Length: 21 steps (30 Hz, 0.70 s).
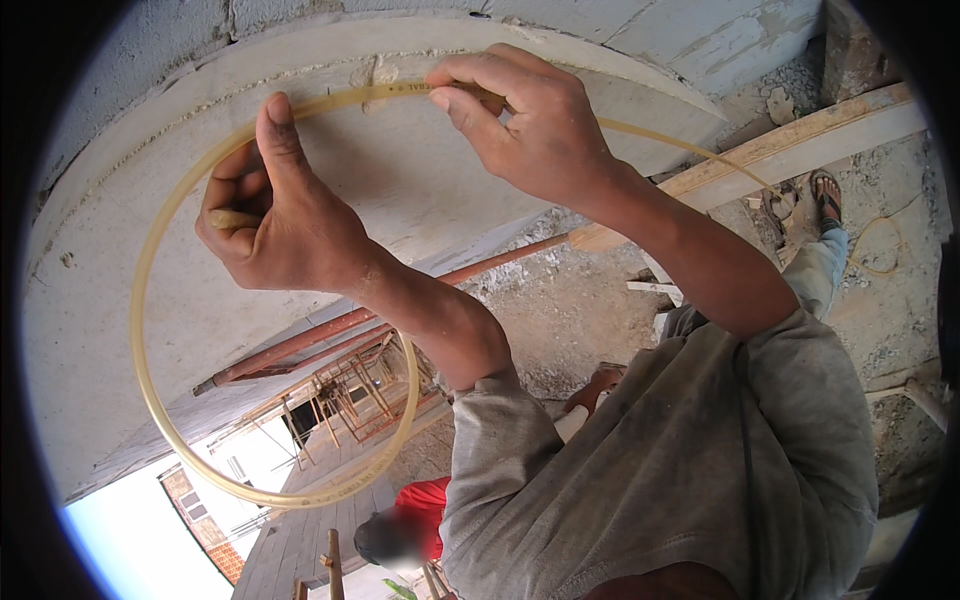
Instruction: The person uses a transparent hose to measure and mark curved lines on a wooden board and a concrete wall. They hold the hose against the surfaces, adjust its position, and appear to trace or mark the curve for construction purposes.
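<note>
A long translucent yellow hose (138,310) curves in a big loop on the left, passing behind my left forearm. My left hand (290,215) has its thumb up against the upper run of the hose, while its curled fingers hold a short bit of hose that pokes out between them. To the right, my right hand (535,120) pinches the same upper run between thumb and fingers. Beyond it the hose trails down to the right, toward the ground. Directly behind both hands is a pale, smooth concrete surface (400,190) with a curved edge.
A wooden beam (790,145) crosses at the upper right, and reddish metal props (310,345) slant below the concrete. A sandalled foot (827,195) rests on rubble ground at right. Someone in red (425,500) with a dark cap is at lower left, near scaffolding (350,395).
</note>
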Motion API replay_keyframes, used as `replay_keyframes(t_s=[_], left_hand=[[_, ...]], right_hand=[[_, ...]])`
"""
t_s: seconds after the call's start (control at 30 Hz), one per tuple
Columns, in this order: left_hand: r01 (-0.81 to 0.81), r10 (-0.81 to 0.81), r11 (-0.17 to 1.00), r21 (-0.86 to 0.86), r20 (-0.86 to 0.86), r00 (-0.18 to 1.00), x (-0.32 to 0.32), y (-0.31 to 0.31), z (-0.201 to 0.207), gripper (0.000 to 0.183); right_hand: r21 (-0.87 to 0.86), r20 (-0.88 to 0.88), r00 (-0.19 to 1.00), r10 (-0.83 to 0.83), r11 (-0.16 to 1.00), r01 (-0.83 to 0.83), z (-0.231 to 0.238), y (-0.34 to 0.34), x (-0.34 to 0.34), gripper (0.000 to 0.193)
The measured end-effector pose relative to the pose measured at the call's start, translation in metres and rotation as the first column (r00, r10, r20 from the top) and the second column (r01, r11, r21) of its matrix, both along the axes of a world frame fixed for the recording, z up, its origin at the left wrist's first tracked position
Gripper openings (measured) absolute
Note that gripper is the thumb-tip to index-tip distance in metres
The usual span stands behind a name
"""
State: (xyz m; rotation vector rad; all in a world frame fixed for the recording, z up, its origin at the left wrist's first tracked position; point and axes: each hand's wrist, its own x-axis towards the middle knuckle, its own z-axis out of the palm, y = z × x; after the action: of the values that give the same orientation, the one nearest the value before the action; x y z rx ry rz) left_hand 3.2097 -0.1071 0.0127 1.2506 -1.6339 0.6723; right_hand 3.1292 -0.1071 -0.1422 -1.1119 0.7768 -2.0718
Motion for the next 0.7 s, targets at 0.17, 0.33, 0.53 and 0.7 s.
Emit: replay_keyframes(t_s=[0.17, 0.33, 0.53, 0.7], left_hand=[[0.009, -0.009, 1.000, 0.002, -0.025, 1.000, -0.0020, -0.0003, -0.0009, 0.035], [-0.020, 0.020, 1.000, 0.010, -0.019, 1.000, -0.0031, -0.0003, -0.0003, 0.037], [0.007, -0.007, 1.000, -0.004, -0.028, 1.000, -0.0026, -0.0008, -0.0014, 0.035], [0.011, -0.011, 1.000, 0.001, -0.017, 1.000, -0.0013, -0.0003, -0.0006, 0.033]], right_hand=[[0.007, 0.020, 1.000, -0.001, 1.000, 0.001, 0.0008, -0.0004, 0.0018, 0.014], [0.018, 0.028, 1.000, 0.005, 1.000, -0.006, 0.0013, 0.0003, 0.0011, 0.014], [0.026, 0.038, 0.999, 0.022, 0.999, -0.023, 0.0012, 0.0002, 0.0014, 0.014], [0.021, 0.037, 0.999, 0.014, 1.000, -0.015, 0.0010, -0.0008, 0.0020, 0.014]])
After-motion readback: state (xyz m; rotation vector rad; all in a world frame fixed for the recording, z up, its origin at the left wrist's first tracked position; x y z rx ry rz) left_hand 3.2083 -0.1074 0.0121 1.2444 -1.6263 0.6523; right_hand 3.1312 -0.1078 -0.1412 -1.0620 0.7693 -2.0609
